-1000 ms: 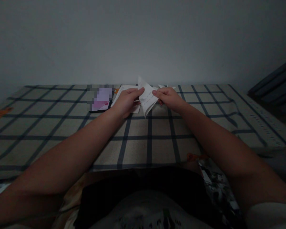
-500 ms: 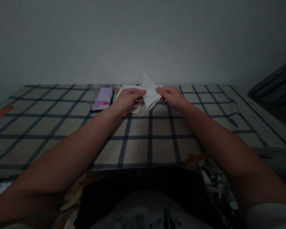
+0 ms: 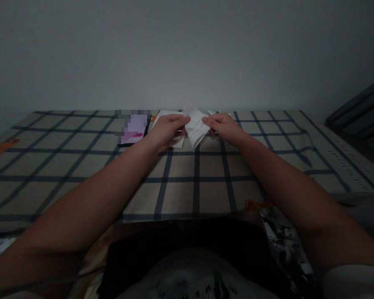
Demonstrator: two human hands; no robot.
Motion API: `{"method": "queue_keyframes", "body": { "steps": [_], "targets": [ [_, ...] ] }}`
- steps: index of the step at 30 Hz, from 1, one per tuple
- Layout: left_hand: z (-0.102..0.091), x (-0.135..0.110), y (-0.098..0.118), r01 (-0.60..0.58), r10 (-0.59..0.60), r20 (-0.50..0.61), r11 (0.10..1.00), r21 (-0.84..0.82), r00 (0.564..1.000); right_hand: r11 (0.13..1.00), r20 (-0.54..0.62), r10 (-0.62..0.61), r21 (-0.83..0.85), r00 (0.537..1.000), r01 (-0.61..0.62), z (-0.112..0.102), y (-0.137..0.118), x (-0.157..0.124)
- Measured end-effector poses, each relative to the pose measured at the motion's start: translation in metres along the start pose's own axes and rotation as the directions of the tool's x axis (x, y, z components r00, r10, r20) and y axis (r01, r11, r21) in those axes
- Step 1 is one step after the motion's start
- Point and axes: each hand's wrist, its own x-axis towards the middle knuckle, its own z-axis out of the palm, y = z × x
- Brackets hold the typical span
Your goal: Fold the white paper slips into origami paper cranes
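A creased, folded sheet of white paper [image 3: 195, 126] is stretched between my hands above the far part of the table. My left hand [image 3: 168, 129] pinches its left side between thumb and fingers. On the right side, my right hand [image 3: 223, 126] grips it the same way, with the fingertips partly behind the paper. Under and beside my left hand lies flat white paper [image 3: 177, 143], partly covered by the hand. More white paper [image 3: 220, 112] shows just behind my right hand, mostly hidden.
Left of my hands, a phone [image 3: 135, 128] with a lit, blurred screen lies on the checked tablecloth [image 3: 180, 195]. A grey wall [image 3: 187, 54] rises behind the table. Dark slats [image 3: 361, 104] stand at the far right. Orange print [image 3: 1, 148] marks the cloth's left side.
The held paper has tilted and dropped a little, its upper tip lower and its bottom point nearer to me. Both hands keep their pinch, almost in place.
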Motion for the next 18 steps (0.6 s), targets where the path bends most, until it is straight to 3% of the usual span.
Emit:
{"method": "queue_keyframes", "body": {
  "steps": [18],
  "targets": [
    [-0.0029, 0.0027, -0.0028, -0.018, 0.018, -0.028, 0.999, -0.033, 0.999, 0.995, 0.084, -0.009, -0.094, 0.996, 0.017, -0.0025, -0.0007, -0.0009]
  ]
}}
